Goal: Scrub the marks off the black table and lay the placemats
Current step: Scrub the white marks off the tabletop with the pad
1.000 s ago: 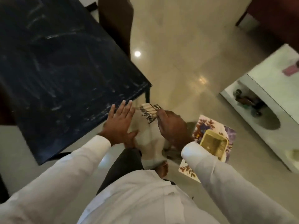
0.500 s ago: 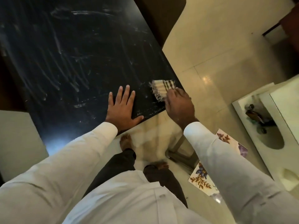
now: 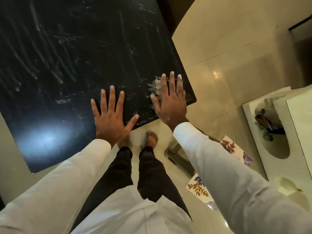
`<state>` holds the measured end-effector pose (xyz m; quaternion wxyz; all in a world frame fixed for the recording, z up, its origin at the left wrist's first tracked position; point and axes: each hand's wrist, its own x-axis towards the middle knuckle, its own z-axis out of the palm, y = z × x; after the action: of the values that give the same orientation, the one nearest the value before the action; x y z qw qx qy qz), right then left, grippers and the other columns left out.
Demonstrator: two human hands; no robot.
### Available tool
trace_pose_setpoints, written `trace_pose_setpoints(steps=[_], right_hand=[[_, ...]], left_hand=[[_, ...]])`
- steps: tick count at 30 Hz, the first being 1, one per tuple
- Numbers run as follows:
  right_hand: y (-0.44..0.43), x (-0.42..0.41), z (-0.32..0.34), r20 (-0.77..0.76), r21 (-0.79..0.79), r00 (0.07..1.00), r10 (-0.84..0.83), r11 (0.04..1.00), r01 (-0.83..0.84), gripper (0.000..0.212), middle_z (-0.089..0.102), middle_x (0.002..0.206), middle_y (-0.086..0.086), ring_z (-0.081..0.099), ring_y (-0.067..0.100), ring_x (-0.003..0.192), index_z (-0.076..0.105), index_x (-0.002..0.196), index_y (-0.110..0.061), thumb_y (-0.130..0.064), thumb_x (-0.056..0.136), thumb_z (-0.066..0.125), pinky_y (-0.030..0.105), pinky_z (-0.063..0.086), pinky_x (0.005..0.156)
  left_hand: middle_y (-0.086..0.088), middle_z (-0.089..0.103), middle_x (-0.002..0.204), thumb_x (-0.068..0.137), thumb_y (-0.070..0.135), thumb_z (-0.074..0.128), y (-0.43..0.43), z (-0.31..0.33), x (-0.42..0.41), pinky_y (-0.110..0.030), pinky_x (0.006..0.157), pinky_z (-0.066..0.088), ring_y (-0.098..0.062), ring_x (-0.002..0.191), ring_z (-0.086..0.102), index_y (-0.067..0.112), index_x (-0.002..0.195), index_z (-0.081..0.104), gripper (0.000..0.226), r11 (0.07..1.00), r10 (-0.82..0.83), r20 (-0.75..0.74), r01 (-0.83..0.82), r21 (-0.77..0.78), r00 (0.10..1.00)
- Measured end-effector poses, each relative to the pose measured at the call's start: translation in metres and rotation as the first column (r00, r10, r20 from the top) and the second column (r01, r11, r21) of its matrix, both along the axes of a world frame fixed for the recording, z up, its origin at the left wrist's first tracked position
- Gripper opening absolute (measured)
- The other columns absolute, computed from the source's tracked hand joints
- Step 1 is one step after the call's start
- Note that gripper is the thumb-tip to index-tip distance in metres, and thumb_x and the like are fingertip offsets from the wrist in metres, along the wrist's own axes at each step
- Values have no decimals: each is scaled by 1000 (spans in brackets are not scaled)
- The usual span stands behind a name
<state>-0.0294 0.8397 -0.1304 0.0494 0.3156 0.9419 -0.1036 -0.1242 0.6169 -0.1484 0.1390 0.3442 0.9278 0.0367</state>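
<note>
The black table (image 3: 70,53) fills the upper left, streaked with pale smears and scratch-like marks. My left hand (image 3: 110,119) lies flat on its near edge, fingers spread. My right hand (image 3: 168,100) presses flat, fingers straight, on a small fringed cloth (image 3: 154,86) at the table's near right corner; only the cloth's frayed left edge shows. Floral placemats (image 3: 200,187) lie on the floor at the lower right, partly hidden by my right sleeve.
A white low cabinet (image 3: 290,125) with an open shelf holding small items stands at the right. A dark chair (image 3: 166,12) sits beyond the table's far right edge. My bare feet (image 3: 152,137) stand on beige tiles by the table leg (image 3: 181,159).
The cloth came up from floor level onto the table corner. My right hand went from gripping it to pressing it flat. My left hand settled flat on the table edge.
</note>
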Motion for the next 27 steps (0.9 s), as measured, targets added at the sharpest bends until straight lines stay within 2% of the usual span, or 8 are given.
trace_pose_setpoints(steps=[6,11,16,20,23,27], right_hand=[[-18,20,-16,26,19,995,92,996,-92,80,-1,186,12,-6,42,171,14,178,-29,-70,111,29,62,14,135],[-6,43,-17,55,15,997,55,998,-56,81,-7,186,11,-13,47,169,14,177,-40,-77,108,31,65,13,134],[24,23,-21,18,56,999,-42,998,41,87,0,185,16,-3,45,170,16,178,-30,-78,107,32,64,20,133],[30,6,-23,-12,66,992,-125,990,126,97,3,185,16,-1,42,171,14,178,-19,-81,105,31,59,18,135],[26,-6,-22,-10,73,995,-96,993,96,93,3,185,17,0,42,171,16,178,-25,-81,105,31,60,16,135],[4,-8,-17,6,39,998,59,997,-59,86,-1,185,15,-5,41,171,16,178,-33,-79,107,31,60,14,135]], left_hand=[[-8,-10,187,98,90,25,5,-6,4,-75,133,3,-38,172,-9,25,179,6,105,999,37,-30,-37,8,999],[-7,-8,187,98,89,28,6,-7,5,-74,133,3,-37,173,-8,25,179,9,105,999,48,-43,-47,21,998],[-7,-6,188,98,88,31,6,-9,5,-74,133,4,-37,173,-7,25,179,12,105,999,48,-57,-47,21,997],[-8,-6,187,97,88,31,6,-12,4,-74,133,4,-38,173,-6,24,179,12,106,999,49,-67,-49,8,997],[-8,-7,187,97,88,31,7,-11,5,-74,133,4,-38,173,-6,24,179,10,106,999,47,-65,-47,-4,997],[-8,-8,187,98,87,32,6,-10,7,-74,133,5,-38,173,-7,24,179,8,106,999,42,-65,-42,-9,997]])
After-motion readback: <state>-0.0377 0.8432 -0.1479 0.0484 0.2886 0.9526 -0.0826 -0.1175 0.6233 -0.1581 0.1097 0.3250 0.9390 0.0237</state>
